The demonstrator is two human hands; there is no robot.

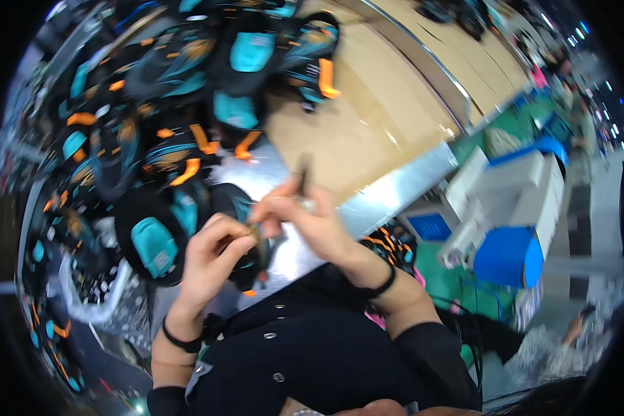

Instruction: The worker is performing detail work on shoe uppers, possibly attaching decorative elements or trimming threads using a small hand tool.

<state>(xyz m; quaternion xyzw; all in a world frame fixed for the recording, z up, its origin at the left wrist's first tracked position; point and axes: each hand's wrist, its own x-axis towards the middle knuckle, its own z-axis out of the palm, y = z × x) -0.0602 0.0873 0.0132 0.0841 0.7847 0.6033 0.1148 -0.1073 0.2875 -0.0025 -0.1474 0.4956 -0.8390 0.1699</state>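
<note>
My left hand is closed, its thumb and fingers pinching at the edge of a black shoe with teal parts. My right hand meets it from the other side, with fingers curled. A dark slim tool, smeared by motion, sticks up from that hand; its kind cannot be made out. Between the fingertips of both hands is a small part of the shoe, too blurred to tell. Just left of my hands lies another black shoe with a teal panel.
Many black, teal and orange shoes are heaped across the left of the table. Brown cardboard covers its right part, beside a metal rail. A clear plastic bag stands lower left. A white and blue machine is at the right.
</note>
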